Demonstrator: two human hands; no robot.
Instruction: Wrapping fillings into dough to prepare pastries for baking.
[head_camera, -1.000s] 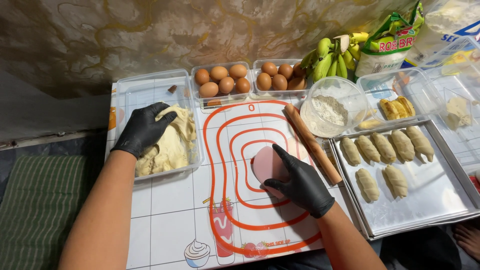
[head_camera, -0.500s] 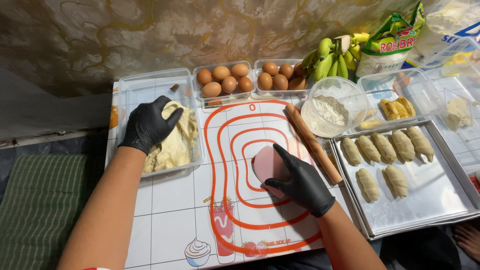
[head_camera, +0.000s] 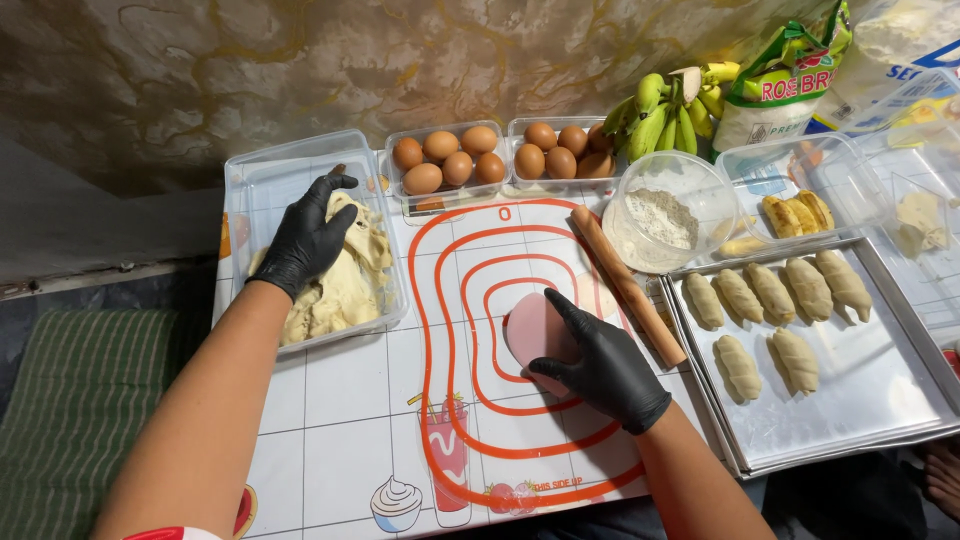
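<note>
Dough (head_camera: 345, 285) in plastic tub (head_camera: 262, 170), clutched under left hand (head_camera: 305, 240); pink disc (head_camera: 535, 330) pressed flat beneath spread right hand (head_camera: 600, 360).

Eggs (head_camera: 450, 160), bananas (head_camera: 665, 112), flour bowl (head_camera: 668, 215).

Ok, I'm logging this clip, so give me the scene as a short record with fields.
Left hand: black glove, pressed into pale dough in a clear tub
Right hand: black glove, resting on a pink disc on the ringed mat
Beside disc: wooden rolling pin
Metal tray: seven shaped pastries
Behind: eggs, flour bowl, bananas
</note>
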